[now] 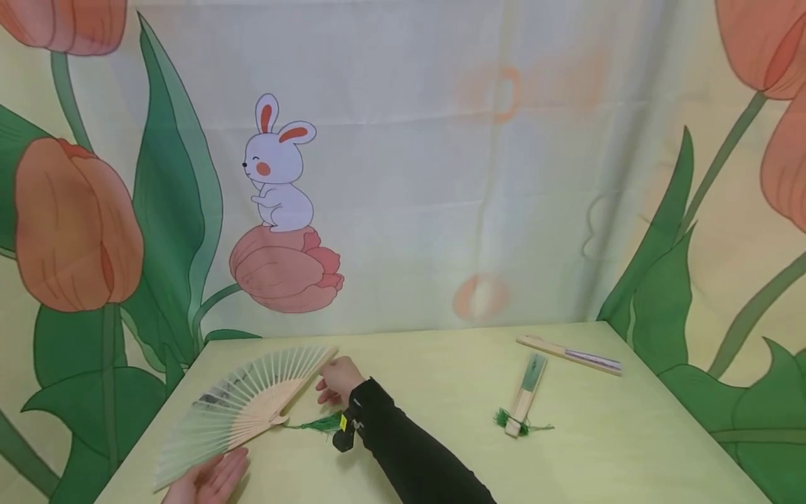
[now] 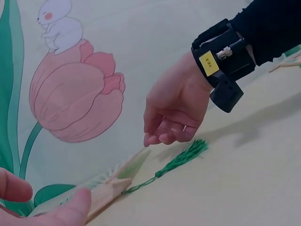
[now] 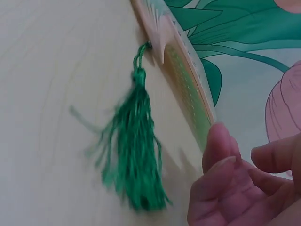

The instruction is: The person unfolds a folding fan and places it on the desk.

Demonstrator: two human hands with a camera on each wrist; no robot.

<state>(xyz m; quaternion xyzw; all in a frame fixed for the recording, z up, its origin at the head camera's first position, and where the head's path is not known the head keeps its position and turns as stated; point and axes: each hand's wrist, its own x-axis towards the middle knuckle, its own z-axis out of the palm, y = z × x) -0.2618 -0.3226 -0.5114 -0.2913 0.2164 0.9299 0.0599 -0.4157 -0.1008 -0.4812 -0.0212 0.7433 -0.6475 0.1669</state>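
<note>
A pale green folding fan (image 1: 252,402) with wooden ribs and a dark printed pattern lies spread on the left of the table. From its pivot trails a green tassel (image 3: 136,141). My right hand (image 1: 341,378) is at the fan's upper outer rib, fingers loosely bent. In the right wrist view its fingertips (image 3: 218,141) meet the end of that rib, with the thumb apart. My left hand (image 1: 210,477) lies palm up beside the lower outer rib, fingers extended. In the left wrist view, thumb and fingers of that hand are spread near the fan (image 2: 106,193).
A folded fan with a green panel (image 1: 527,392) and green cord lies right of centre on the pale table (image 1: 441,434). Behind it is another folded fan (image 1: 569,354), with a purplish panel. A printed curtain (image 1: 409,175) hangs at the table's back edge.
</note>
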